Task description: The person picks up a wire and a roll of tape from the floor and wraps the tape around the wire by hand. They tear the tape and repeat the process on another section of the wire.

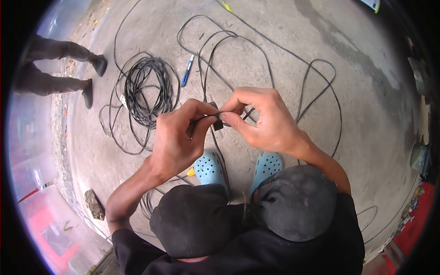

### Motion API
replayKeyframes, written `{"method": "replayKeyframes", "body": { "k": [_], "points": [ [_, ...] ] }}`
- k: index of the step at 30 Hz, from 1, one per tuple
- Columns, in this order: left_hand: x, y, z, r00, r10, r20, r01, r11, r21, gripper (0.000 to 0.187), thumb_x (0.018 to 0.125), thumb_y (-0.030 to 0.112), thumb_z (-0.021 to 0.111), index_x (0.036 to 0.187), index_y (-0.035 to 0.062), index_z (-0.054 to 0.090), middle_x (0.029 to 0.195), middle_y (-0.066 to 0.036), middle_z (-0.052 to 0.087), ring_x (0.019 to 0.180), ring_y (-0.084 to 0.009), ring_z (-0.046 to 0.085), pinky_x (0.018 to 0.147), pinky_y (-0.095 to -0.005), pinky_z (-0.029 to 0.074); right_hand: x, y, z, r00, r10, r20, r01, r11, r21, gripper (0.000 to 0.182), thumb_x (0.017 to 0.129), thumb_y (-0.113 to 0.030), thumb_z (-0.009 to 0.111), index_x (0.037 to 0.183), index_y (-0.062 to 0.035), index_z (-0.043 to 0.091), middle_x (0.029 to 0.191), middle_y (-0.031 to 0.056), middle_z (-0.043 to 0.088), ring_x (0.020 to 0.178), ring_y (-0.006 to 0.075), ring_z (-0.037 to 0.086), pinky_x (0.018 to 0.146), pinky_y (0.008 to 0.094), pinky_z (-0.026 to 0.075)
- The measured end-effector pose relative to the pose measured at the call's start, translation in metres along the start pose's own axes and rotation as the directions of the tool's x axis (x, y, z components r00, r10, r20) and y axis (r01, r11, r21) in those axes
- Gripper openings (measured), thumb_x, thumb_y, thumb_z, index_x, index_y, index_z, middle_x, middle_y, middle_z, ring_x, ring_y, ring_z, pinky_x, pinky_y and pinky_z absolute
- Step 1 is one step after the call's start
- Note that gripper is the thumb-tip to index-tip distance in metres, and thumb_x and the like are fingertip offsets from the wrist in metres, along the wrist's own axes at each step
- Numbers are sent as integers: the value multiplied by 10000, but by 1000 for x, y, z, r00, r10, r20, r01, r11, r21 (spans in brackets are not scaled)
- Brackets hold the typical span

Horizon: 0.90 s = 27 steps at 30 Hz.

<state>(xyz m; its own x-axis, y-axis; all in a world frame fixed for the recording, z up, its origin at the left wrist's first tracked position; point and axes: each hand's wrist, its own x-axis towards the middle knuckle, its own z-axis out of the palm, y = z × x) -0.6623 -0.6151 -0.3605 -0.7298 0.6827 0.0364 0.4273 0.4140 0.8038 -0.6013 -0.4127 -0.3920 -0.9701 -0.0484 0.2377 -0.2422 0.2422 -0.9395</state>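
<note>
Close together in front of me, both hands pinch at a black cable (248,113). The thumb and fingertips of my left hand (178,133) are closed on it. My right hand (266,121) pinches from the other side, fingertips almost meeting the left ones. Between them stands a short dark band (217,123) that looks like black tape; the fingers hide part of it, and I cannot tell which hand holds it. Loops of thin black cable (270,68) spread over the floor beyond my hands.
A large coil of black cable (149,89) lies on the concrete floor (366,123) at left. Near it rests a blue utility knife (186,72). Another person's legs (64,85) stand at far left. Below my hands are my light-blue clogs (210,168). A stone (94,205) sits at lower left.
</note>
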Motion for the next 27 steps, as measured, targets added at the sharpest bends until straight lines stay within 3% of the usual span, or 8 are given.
{"method": "replayKeyframes", "body": {
  "k": [2,5,8,14,19,27],
  "points": [
    [1,-4,0,1000,7,10,-7,1000,17,92,913,-75,650,1002,-54,655,820,-112,737,763,-106,711,633,-245,526,-1,-1,0,1000,-8,-21,8,1000,-17,97,841,-6,740,857,31,652,771,144,692,694,223,718,627,331,529],
    [6,4,-6,992,-95,80,101,993,-67,77,917,-40,660,994,-45,662,765,-136,726,584,-111,617,540,-278,473,-1,-1,1,999,-21,-31,20,999,-35,99,841,1,735,849,30,641,766,142,678,688,228,706,627,338,523],
    [6,-2,-8,968,-190,161,222,952,-212,64,941,-26,640,994,-53,664,752,-105,714,624,-81,578,562,-266,464,-2,2,2,999,-27,-23,27,999,-26,91,848,6,728,859,30,641,778,141,667,692,231,696,633,340,521],
    [14,-3,-20,920,-212,328,297,926,-234,86,1000,6,586,1021,-70,622,759,-3,593,688,-52,503,613,-232,441,0,5,4,996,-85,-6,85,994,-62,85,863,5,726,890,15,646,792,134,646,691,258,675,621,357,503],
    [19,-13,-28,873,-212,440,370,875,-312,154,1006,106,613,1005,-48,629,741,19,545,674,-46,466,608,-219,396,2,8,6,980,-198,-28,192,970,-147,89,861,8,730,907,-2,654,801,127,629,702,287,644,618,368,492],
    [25,-28,-29,774,-194,602,561,651,-512,171,985,135,652,978,-35,635,703,17,544,613,-42,438,552,-209,312,1,10,8,972,-234,-35,229,968,-104,158,817,79,736,936,-12,686,813,120,628,720,279,648,622,351,498]
  ]
}}
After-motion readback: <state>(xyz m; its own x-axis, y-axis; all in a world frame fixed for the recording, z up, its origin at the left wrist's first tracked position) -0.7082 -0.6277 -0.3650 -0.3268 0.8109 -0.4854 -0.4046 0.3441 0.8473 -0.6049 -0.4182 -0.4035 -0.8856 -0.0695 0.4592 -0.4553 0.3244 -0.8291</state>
